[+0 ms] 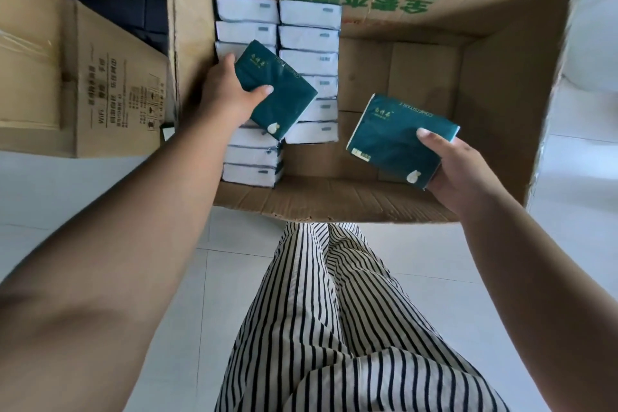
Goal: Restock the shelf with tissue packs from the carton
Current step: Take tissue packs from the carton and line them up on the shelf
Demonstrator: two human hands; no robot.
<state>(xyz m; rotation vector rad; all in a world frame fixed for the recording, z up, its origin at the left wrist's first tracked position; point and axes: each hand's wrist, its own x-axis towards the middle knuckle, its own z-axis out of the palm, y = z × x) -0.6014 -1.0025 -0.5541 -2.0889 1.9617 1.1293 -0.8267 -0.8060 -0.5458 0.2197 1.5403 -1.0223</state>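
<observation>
— What do the hands hold?
— The left hand (230,90) grips a green pack (277,90) above the carton's (495,84) stacked packs (309,38); the right hand (458,170) grips another pack (391,140), near right.

I stand on a pale tiled floor (83,184). The open carton (495,104) rests on it ahead of me. A closed brown box (110,84) sits just left.
</observation>
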